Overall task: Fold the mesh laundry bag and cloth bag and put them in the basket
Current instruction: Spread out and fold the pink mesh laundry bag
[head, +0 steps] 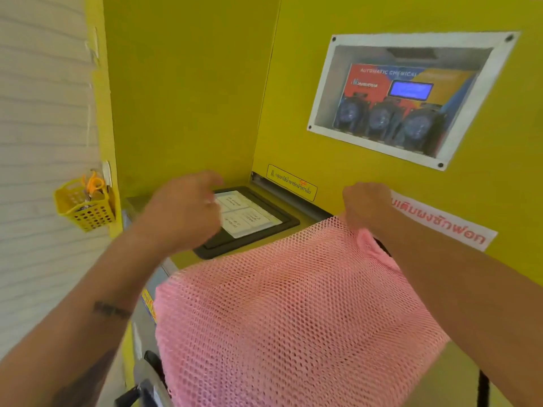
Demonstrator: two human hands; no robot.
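A pink mesh laundry bag (288,312) lies spread over the top of a washing machine and hangs down its front. My right hand (365,205) pinches the bag's far right corner, close to the yellow wall. My left hand (183,208) hovers blurred above the machine's black-framed lid (282,223), left of the bag, fingers loosely curled and holding nothing. A fold of plain pink fabric (371,245) shows under my right wrist; I cannot tell if it is the cloth bag. A small yellow basket (86,205) hangs on the wall at the left.
Yellow walls close in the machine at the back and right. A windowed panel with a chemical dispenser (405,98) is set in the right wall. The machine's door handle (141,389) shows at the bottom. A white slatted wall is at the left.
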